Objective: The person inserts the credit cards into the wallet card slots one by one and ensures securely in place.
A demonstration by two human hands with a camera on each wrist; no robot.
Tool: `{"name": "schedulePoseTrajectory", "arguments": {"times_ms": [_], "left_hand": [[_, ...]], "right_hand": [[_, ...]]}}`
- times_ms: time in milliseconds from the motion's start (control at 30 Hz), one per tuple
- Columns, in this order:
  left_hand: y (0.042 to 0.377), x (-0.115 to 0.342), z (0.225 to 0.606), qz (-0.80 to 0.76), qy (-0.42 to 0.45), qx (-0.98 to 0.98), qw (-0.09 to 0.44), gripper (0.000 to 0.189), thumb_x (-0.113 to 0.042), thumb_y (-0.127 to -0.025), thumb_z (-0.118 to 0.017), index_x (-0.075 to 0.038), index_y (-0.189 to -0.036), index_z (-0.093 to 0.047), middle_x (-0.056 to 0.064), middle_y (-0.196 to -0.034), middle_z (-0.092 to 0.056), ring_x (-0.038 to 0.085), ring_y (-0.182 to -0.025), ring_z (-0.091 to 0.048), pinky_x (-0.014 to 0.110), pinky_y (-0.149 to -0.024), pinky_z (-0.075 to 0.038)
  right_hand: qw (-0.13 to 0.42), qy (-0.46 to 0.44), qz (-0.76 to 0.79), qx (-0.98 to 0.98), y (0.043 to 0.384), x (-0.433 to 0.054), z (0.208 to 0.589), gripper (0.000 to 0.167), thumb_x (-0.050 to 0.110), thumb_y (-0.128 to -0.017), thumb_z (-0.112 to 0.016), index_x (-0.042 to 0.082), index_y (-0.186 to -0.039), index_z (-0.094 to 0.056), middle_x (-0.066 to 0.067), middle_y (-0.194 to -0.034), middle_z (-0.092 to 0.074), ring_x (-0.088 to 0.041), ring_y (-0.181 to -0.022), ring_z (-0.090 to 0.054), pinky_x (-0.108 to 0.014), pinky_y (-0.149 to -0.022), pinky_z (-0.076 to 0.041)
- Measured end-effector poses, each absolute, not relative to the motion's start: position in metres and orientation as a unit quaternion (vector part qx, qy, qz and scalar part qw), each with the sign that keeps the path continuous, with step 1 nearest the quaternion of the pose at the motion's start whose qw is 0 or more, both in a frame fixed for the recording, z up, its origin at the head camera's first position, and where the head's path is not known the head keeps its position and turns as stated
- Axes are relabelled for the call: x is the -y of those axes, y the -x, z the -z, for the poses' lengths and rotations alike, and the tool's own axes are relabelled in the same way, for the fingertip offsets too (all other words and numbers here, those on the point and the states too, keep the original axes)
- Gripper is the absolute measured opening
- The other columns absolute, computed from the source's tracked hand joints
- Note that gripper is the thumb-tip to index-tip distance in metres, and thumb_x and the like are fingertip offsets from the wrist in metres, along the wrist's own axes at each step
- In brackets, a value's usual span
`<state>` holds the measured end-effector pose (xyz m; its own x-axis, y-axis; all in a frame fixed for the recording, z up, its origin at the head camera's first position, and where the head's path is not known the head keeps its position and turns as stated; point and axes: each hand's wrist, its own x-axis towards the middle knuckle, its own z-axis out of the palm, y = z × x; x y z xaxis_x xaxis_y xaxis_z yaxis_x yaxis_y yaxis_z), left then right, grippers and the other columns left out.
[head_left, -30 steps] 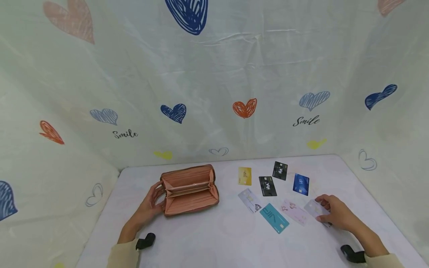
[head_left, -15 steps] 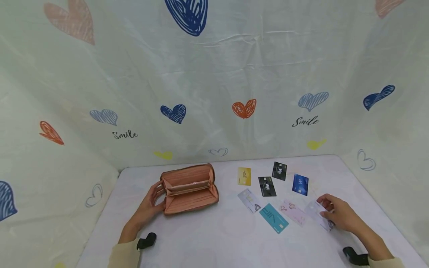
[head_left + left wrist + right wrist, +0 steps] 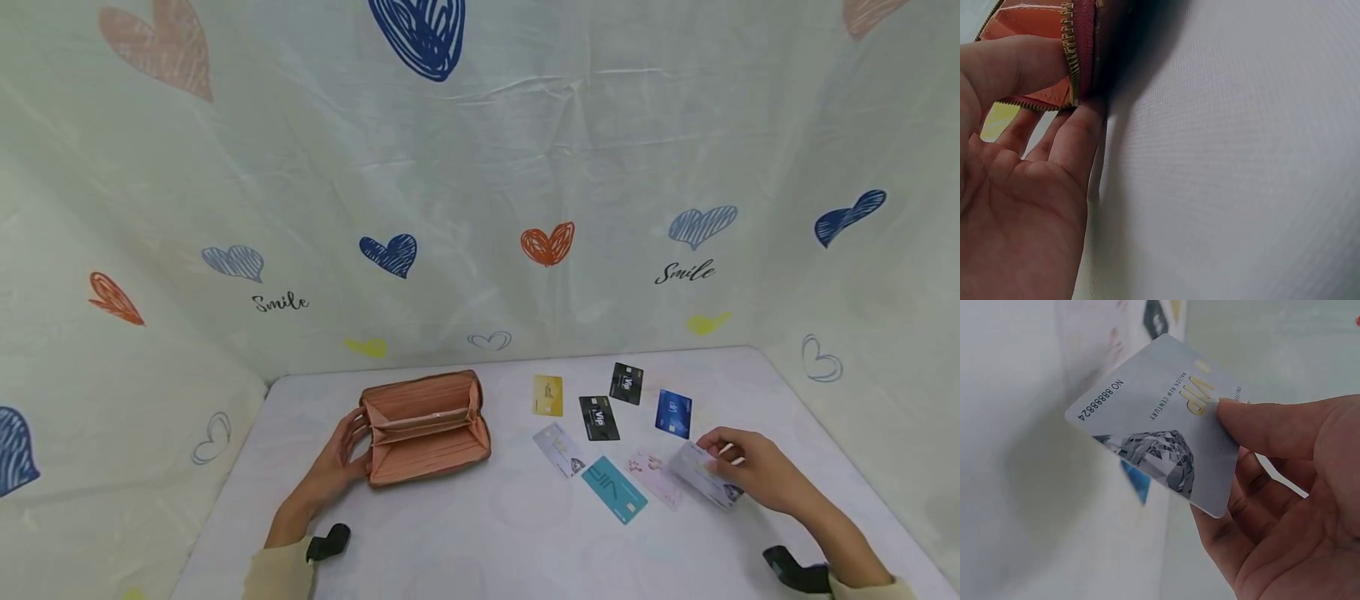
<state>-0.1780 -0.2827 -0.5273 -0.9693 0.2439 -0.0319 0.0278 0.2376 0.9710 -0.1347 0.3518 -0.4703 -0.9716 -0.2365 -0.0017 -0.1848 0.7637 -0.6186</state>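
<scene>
While left fingers (image 3: pixel 1075 136) grip a wallet (image 3: pixel 431 452), right fingers (image 3: pixel 1221 540) pinch a card (image 3: pixel 1163 422) reading "VIP", "NEW CENTURY".

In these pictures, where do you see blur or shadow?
Right wrist view: silver card sharp, blue card behind it blurred, soft shadow on the table; left wrist view: dark shadow beside the wallet; head view: faint shadow below the right hand.
</scene>
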Motion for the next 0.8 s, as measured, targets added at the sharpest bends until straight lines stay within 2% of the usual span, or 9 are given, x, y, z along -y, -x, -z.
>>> {"name": "schedulePoseTrajectory", "arguments": {"times_ms": [133, 433, 600, 800], "left_hand": [[0.178, 0.284, 0.530, -0.612, -0.093, -0.780, 0.089, 0.097, 0.004, -0.093, -0.074, -0.007, -0.168, -0.014, 0.025, -0.172, -0.017, 0.046, -0.158, -0.016, 0.010, -0.107, -0.035], [0.179, 0.282, 0.534, -0.622, -0.098, -0.773, 0.084, 0.097, 0.012, -0.091, -0.072, -0.004, -0.167, -0.014, 0.027, -0.172, -0.015, 0.047, -0.158, -0.014, 0.009, -0.106, -0.035], [0.179, 0.282, 0.534, -0.624, -0.092, -0.771, 0.086, 0.098, 0.015, -0.088, -0.070, -0.004, -0.167, -0.015, 0.026, -0.172, -0.014, 0.047, -0.158, -0.013, 0.008, -0.105, -0.035], [0.177, 0.282, 0.537, -0.624, -0.097, -0.771, 0.081, 0.099, 0.015, -0.087, -0.071, -0.002, -0.166, -0.014, 0.028, -0.171, -0.015, 0.047, -0.157, -0.015, 0.009, -0.106, -0.035]], "right_hand": [[0.019, 0.129, 0.343, -0.930, 0.133, -0.329, 0.459, 0.021, -0.007, -0.090, -0.075, 0.000, -0.109, -0.073, -0.009, -0.105, -0.073, -0.005, -0.084, -0.062, -0.022, -0.070, -0.058], [0.011, 0.150, 0.383, -0.911, 0.144, -0.272, 0.439, 0.022, -0.009, -0.089, -0.074, 0.001, -0.109, -0.072, -0.008, -0.104, -0.070, -0.018, -0.089, -0.066, -0.023, -0.075, -0.059], [-0.008, 0.173, 0.407, -0.897, 0.153, -0.239, 0.438, 0.020, -0.008, -0.091, -0.073, 0.003, -0.108, -0.074, -0.006, -0.103, -0.071, -0.018, -0.089, -0.068, -0.024, -0.079, -0.059], [-0.004, 0.203, 0.444, -0.873, 0.168, -0.197, 0.441, 0.020, -0.009, -0.092, -0.070, 0.003, -0.108, -0.073, -0.006, -0.101, -0.071, -0.017, -0.087, -0.065, -0.025, -0.079, -0.060]]}}
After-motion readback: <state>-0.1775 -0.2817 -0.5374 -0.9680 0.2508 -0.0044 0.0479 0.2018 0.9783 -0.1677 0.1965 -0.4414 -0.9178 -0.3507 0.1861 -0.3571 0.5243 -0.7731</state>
